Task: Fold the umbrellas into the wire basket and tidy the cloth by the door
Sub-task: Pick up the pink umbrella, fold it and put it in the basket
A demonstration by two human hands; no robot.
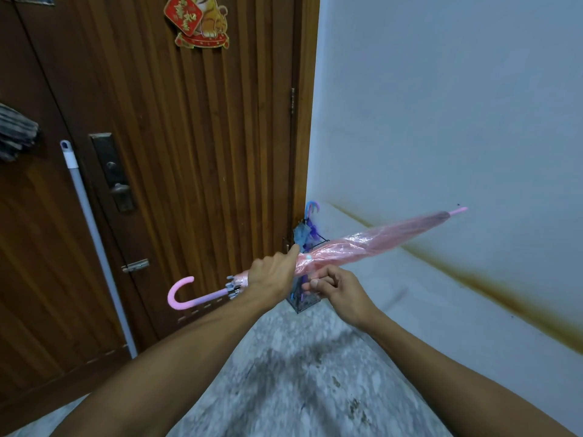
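Note:
A closed pink umbrella (378,239) lies almost level in the air, its curved pink handle (181,294) to the left and its tip toward the white wall. My left hand (273,275) grips the folded canopy near the handle end. My right hand (339,290) is just below the canopy, its fingertips pinching what looks like the umbrella's strap. Behind my hands the wire basket (304,302) stands on the floor in the corner by the door, with blue and purple umbrellas (307,230) upright in it. A grey cloth (17,134) hangs at the left edge.
The brown wooden door (189,137) fills the left half. A mop pole (94,238) leans against it. The white wall (457,105) on the right has a brown stain. Speckled stone floor (299,373) lies below my arms.

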